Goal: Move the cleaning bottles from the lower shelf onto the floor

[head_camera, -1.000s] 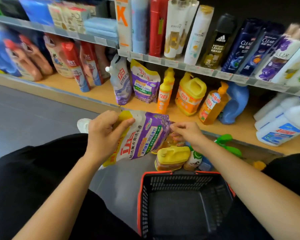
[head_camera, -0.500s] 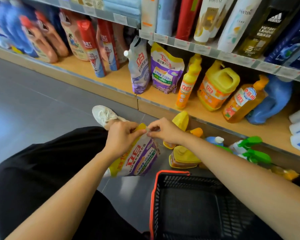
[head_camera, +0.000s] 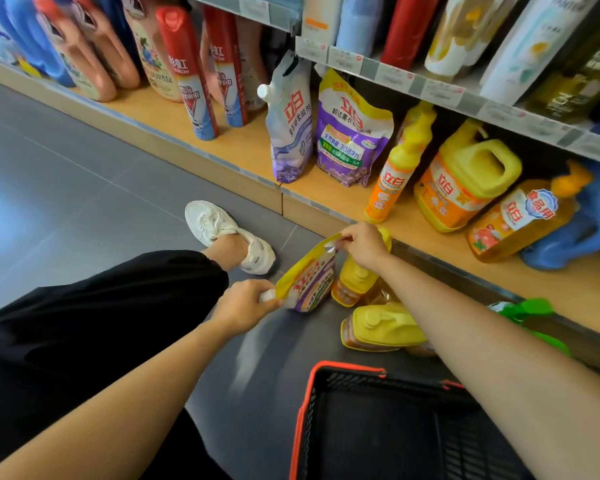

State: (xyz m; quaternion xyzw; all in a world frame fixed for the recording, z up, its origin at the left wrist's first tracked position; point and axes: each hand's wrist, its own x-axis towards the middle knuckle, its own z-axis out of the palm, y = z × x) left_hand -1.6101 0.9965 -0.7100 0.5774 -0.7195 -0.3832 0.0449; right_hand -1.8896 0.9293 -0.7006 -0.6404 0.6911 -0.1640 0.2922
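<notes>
A purple and yellow detergent pouch [head_camera: 310, 282] stands low on the grey floor [head_camera: 84, 209] beside the shelf base. My left hand [head_camera: 245, 304] pinches its white spout corner, and my right hand [head_camera: 362, 242] pinches its top edge. Behind the pouch on the floor are a yellow bottle [head_camera: 355, 282], a yellow jug [head_camera: 378, 329] and green spray bottles [head_camera: 530, 311]. On the lower shelf [head_camera: 222, 143] remain two purple pouches [head_camera: 352, 133], an orange bottle [head_camera: 395, 171], a yellow jug [head_camera: 465, 178], an amber bottle [head_camera: 520, 220] and a blue jug [head_camera: 589, 223].
A black basket with a red rim [head_camera: 388, 424] sits on the floor just in front of me. My white shoe [head_camera: 222, 233] and black trouser leg lie to the left. Red spray cans [head_camera: 191, 71] and pink jugs stand further left on the shelf; shampoo bottles fill the upper shelf.
Both hands have lowered the pouch from mid-air down to the floor beside the yellow bottles. My left hand shifted its grip to the spout corner. The view tilted further down.
</notes>
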